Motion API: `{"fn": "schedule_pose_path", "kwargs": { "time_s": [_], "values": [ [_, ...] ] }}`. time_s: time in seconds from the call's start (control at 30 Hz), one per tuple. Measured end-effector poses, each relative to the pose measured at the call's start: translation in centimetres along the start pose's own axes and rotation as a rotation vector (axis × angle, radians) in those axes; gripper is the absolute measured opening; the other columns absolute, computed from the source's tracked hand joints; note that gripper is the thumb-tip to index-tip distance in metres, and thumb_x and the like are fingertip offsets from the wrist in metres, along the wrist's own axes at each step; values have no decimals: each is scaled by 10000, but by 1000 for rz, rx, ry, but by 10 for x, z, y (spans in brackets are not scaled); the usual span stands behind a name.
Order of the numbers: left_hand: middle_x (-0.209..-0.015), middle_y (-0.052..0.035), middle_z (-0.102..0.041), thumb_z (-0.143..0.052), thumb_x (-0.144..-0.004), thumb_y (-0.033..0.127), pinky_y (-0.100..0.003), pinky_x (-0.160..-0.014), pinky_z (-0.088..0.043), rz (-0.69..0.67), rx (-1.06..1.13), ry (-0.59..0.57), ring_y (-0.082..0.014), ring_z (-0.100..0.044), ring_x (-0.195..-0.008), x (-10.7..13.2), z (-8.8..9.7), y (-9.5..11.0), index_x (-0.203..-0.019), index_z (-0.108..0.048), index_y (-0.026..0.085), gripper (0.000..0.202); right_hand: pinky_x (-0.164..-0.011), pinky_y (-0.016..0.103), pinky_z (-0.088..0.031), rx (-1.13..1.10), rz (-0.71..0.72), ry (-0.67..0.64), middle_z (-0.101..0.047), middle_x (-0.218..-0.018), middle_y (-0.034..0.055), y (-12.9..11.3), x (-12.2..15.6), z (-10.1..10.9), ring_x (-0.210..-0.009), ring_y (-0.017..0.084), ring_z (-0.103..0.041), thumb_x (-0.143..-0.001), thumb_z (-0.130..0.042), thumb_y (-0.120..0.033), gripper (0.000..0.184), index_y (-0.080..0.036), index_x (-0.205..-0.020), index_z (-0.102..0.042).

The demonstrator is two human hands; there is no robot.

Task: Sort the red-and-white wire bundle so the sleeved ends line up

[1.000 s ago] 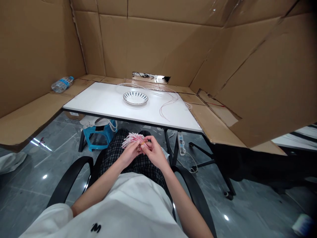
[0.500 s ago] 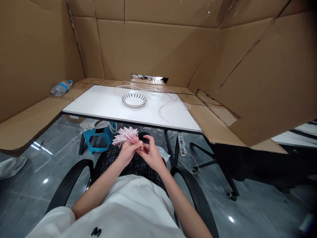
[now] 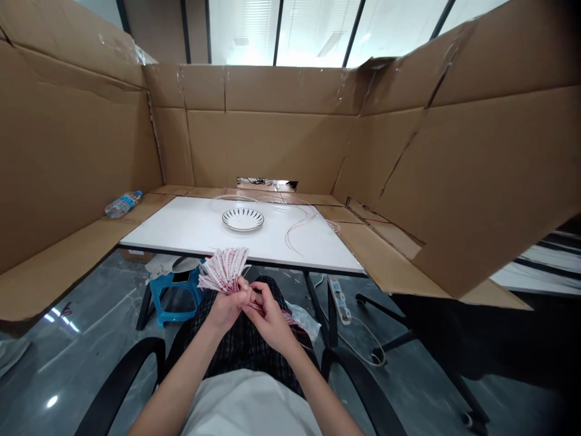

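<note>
Head view has tipped up since the last frame: windows now show above the cardboard wall (image 3: pixel 272 145), and the table (image 3: pixel 172 230) sits lower in view. Left hand (image 3: pixel 226 307) closed around the base of a fanned bundle of wires (image 3: pixel 223 270), white with red marks. Right hand (image 3: pixel 269 324) curled beside it, fingertips (image 3: pixel 255 297) pinched at the bundle's base; exact grip hidden. Bundle's long axis runs from lower right to upper left, tips fanning toward the table; left hand is nearer the fan, and red ends trail past the right hand. Both hands are over checked trousers (image 3: pixel 240 345), below the table's front edge. On the table: striped plate (image 3: pixel 242 219), loose thin wires (image 3: pixel 297 233) right of it. Left of the table: water bottle (image 3: pixel 123 204). Beneath its front edge: blue stool (image 3: pixel 175 297).
</note>
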State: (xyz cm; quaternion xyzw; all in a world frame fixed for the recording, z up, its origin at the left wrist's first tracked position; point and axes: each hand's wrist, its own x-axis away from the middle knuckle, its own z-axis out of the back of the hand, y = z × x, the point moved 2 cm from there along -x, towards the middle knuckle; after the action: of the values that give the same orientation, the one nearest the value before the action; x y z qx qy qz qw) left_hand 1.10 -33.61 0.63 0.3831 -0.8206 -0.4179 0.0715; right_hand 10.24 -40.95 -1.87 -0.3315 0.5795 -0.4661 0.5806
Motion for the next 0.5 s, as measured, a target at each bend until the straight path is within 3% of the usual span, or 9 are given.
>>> {"fn": "schedule_pose_path", "kwargs": {
  "time_s": [0.1, 0.17, 0.23, 0.37, 0.5],
  "values": [
    [-847, -19, -641, -830, -540, 219, -294, -748, -471, -28, -157, -53, -167, -588, -773, 6, 0, 1, -1010, -641, 198, 507, -876, 317, -445, -99, 39, 83, -621, -1051, 67, -3, -1, 2, -985, 172, -605, -931, -512, -304, 340, -237, -1193, -306],
    [-1014, -56, -641, -781, -646, 250, -309, -888, -442, -35, -278, 38, -208, -582, -976, 10, 5, -6, -1022, -660, 197, 399, -897, 342, -441, -133, 46, 123, -637, -1036, 75, -2, -1, 0, -980, 178, -614, -937, -501, -315, 360, -239, -1200, -267],
    [-1046, -78, -648, -729, -716, 337, -341, -906, -441, 14, -281, 166, -241, -585, -1012, 15, 11, -21, -979, -682, 190, 304, -863, 346, -462, -122, 39, 138, -641, -1021, 85, 0, -1, -3, -944, 184, -625, -949, -458, -309, 317, -233, -1192, -270],
    [-954, -72, -690, -752, -674, 433, -330, -926, -450, 122, -150, 287, -246, -609, -1013, 21, 18, -53, -862, -720, 200, 301, -887, 358, -457, 34, 38, 165, -624, -1010, 82, 4, 0, -9, -967, 197, -609, -911, -446, -216, 333, -225, -1208, -296],
    [-901, -40, -696, -747, -697, 376, -280, -841, -502, 102, -48, 381, -206, -642, -926, 20, 19, -59, -878, -723, 222, 238, -905, 348, -454, 151, 17, 139, -588, -1099, 85, 3, 3, -13, -1030, 198, -584, -883, -427, -162, 388, -235, -1246, -310]
  ]
}}
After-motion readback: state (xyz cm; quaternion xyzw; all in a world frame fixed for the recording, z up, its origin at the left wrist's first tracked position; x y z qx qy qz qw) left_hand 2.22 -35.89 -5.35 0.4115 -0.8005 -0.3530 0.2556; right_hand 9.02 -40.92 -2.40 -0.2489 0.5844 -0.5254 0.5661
